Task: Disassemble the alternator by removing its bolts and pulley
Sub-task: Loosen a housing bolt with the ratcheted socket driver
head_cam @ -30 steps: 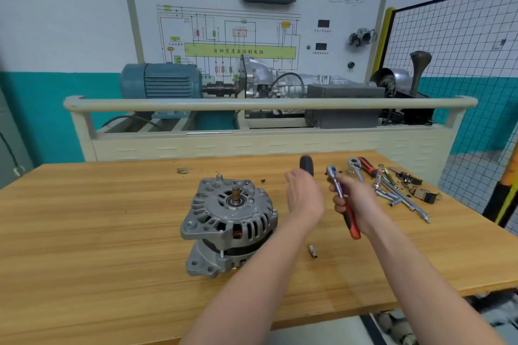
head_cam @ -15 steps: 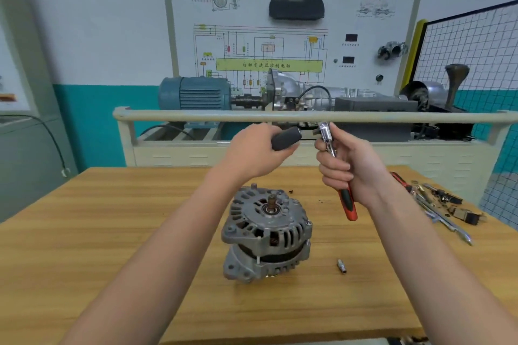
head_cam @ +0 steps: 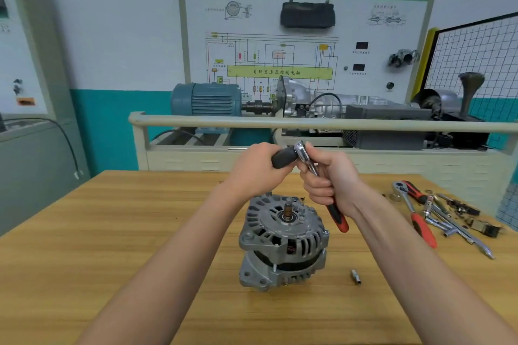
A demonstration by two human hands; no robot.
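The grey alternator [head_cam: 283, 241] stands on the wooden table [head_cam: 112, 246] with its bare shaft pointing up and no pulley on it. Above it, my left hand [head_cam: 256, 168] grips a black cylindrical piece [head_cam: 283, 158] whose end meets the chrome head of a ratchet wrench [head_cam: 302, 152]. My right hand [head_cam: 330, 180] is closed around that ratchet's shaft, and its red-and-black handle [head_cam: 337, 218] hangs down past the alternator's right side. Both hands are held in the air, clear of the alternator.
A small metal bit [head_cam: 356, 277] lies on the table right of the alternator. A second red-handled ratchet [head_cam: 414, 210] and several loose chrome tools [head_cam: 454, 221] lie at the right edge. A training bench with rail [head_cam: 308, 122] stands behind the table.
Both hands rose from the table with the black piece and ratchet and came together above the alternator. The view shifted, so the alternator sits more central.
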